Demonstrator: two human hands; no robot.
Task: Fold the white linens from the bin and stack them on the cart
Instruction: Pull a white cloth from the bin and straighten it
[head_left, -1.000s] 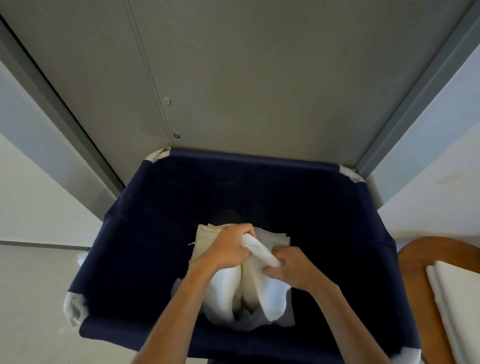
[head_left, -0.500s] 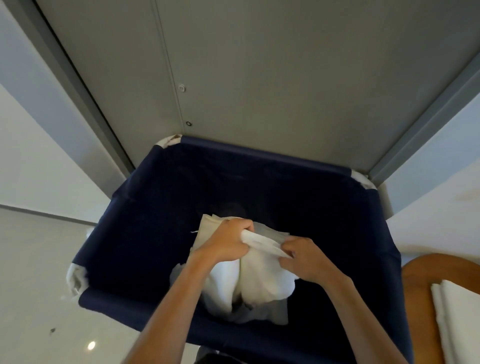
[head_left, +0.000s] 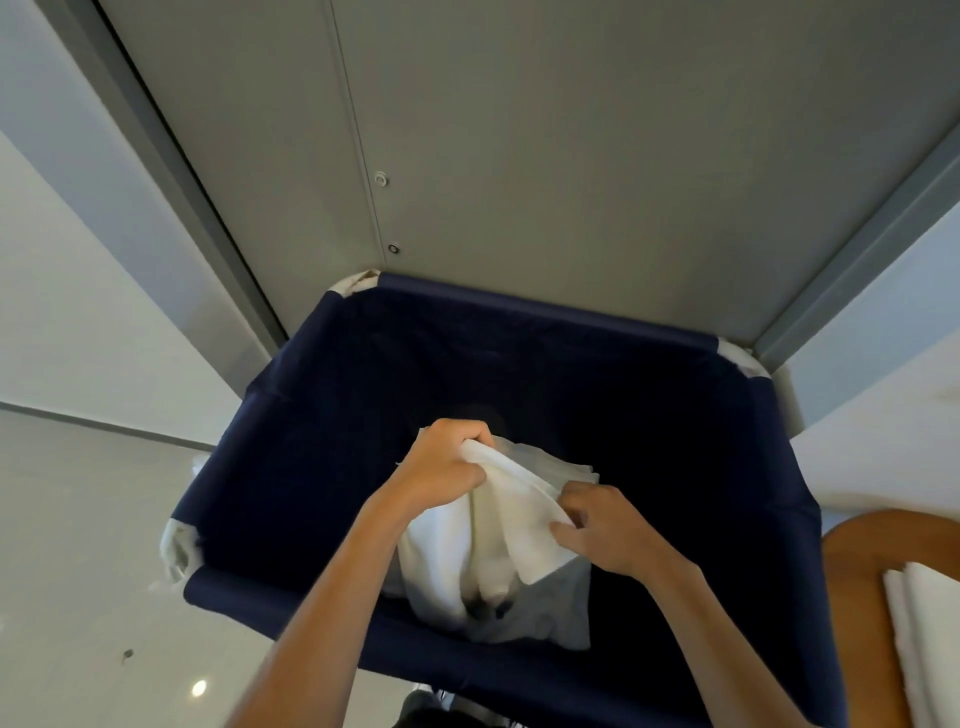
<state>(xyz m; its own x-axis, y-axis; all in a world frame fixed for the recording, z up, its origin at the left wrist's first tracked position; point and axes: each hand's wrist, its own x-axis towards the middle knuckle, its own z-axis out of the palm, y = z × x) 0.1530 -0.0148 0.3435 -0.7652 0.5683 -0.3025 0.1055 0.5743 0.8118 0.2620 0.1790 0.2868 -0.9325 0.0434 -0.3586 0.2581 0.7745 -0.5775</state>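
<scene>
— While linen (head_left: 498, 551) hangs inside bin (head_left: 311, 441), how is it held?
— Left hand (head_left: 441, 467) clenches its upper edge; right hand (head_left: 608, 530) pinches the same edge just beside. Lower cloth sags below both hands. Folded stack (head_left: 930, 623) lies on cart (head_left: 857, 571), right of bin.

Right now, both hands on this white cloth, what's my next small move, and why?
Probably lift the white linen clear of the navy bin: the left hand grips its top edge, the right hand pinches a side edge, and its lower part hangs bunched inside.
</scene>
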